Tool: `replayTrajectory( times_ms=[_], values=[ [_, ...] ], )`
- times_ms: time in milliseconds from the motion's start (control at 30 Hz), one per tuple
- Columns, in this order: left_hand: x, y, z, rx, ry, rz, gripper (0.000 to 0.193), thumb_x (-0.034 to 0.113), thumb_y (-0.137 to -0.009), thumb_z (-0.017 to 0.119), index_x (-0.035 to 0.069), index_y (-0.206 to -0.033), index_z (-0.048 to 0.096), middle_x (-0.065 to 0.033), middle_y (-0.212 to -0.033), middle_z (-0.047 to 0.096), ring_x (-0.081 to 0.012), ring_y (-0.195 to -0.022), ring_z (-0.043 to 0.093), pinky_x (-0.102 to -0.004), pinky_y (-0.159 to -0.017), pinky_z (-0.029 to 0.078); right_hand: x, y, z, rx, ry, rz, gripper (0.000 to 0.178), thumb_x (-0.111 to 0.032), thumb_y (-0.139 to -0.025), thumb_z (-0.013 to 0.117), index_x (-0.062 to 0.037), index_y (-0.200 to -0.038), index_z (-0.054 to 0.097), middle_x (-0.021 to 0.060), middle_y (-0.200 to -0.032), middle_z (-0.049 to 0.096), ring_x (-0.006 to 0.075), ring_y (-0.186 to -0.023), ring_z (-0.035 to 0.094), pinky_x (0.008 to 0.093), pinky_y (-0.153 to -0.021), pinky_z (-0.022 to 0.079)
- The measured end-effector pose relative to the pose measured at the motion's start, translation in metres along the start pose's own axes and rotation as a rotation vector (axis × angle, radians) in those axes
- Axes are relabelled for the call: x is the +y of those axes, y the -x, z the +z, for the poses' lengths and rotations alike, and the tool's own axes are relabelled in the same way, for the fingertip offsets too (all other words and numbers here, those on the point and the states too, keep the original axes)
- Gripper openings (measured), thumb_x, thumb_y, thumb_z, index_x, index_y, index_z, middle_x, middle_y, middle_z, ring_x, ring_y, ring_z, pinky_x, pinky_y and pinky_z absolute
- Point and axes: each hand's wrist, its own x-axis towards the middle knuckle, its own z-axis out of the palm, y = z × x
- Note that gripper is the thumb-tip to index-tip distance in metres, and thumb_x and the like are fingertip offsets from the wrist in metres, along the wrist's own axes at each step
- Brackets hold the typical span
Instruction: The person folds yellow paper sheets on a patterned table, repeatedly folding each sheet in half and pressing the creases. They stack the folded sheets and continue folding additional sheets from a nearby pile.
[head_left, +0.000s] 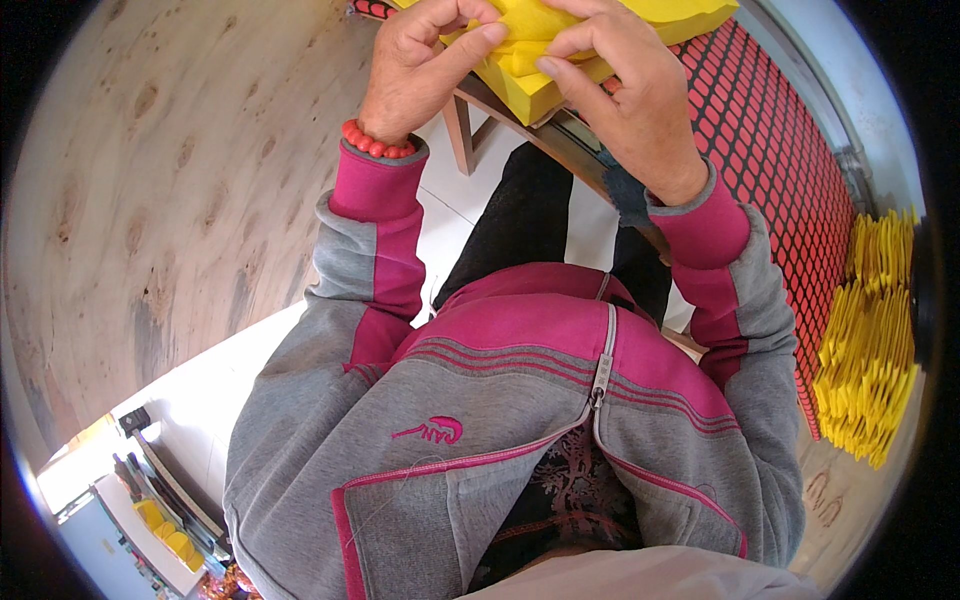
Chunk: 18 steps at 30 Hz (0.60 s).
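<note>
At the top edge of the view lies a yellow piece of folded, cloth-like material [527,97], partly cut off by the frame. My left hand [415,65] is closed on its near left part, thumb and forefinger pinched together. From the other side my right hand [640,105] pinches a fold of the same yellow piece between thumb and fingers. A narrow gap separates the two thumbs. What lies under the upper fingers of both hands is hidden. More yellow material [690,14] extends to the upper right.
A large wooden board [150,200] fills the left side. A red surface with a black net pattern [745,120] runs down the right, beside a tall stack of yellow folded pieces [865,350]. Below my hands is a wooden table edge [590,165].
</note>
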Motion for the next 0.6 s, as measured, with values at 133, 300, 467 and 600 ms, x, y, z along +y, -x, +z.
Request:
replayTrajectory(
  times_ms=[133,300,467,600],
  values=[
    [0.0018,0.001,-0.003,-0.014,-0.085,-0.008,0.005,0.006,-0.099,0.066,0.004,-0.095,0.064,0.0056,-0.088,0.059,-0.0029,-0.08,0.051,-0.0193,-0.071,0.042,0.0004,-0.0007,-0.0014,-0.017,-0.019,0.009,0.014,-0.003,-0.082,0.075,-0.0024,-0.092,0.065,0.0216,-0.12,0.07,0.041,-0.119,0.064,0.044,-0.1,0.05],
    [0.0022,0.0001,-0.0024,-0.018,-0.056,-0.024,0.005,0.006,-0.099,0.066,0.004,-0.095,0.064,0.0057,-0.088,0.059,-0.0026,-0.079,0.051,-0.0195,-0.07,0.042,-0.0009,-0.0013,-0.0027,-0.03,-0.037,0.017,0.014,-0.004,-0.084,0.074,-0.0025,-0.093,0.064,0.0211,-0.119,0.07,0.0408,-0.119,0.064,0.0443,-0.101,0.05],
    [0.0013,0.0001,-0.0022,-0.015,-0.039,-0.025,0.005,0.006,-0.099,0.066,0.004,-0.095,0.065,0.0056,-0.089,0.06,-0.0027,-0.079,0.052,-0.0197,-0.07,0.043,-0.0006,-0.0025,-0.0024,-0.04,-0.04,0.007,0.014,-0.004,-0.083,0.075,-0.003,-0.092,0.063,0.0201,-0.119,0.07,0.041,-0.118,0.065,0.0447,-0.101,0.05],
    [0.0003,0.0004,-0.0015,-0.016,-0.004,-0.025,0.005,0.006,-0.099,0.067,0.004,-0.095,0.065,0.0054,-0.09,0.061,-0.0029,-0.08,0.053,-0.0198,-0.071,0.044,-0.0019,-0.004,0.0012,-0.022,-0.054,0.021,0.015,-0.005,-0.083,0.075,-0.0035,-0.092,0.063,0.0199,-0.118,0.071,0.0416,-0.116,0.065,0.0454,-0.101,0.05]
  ],
)
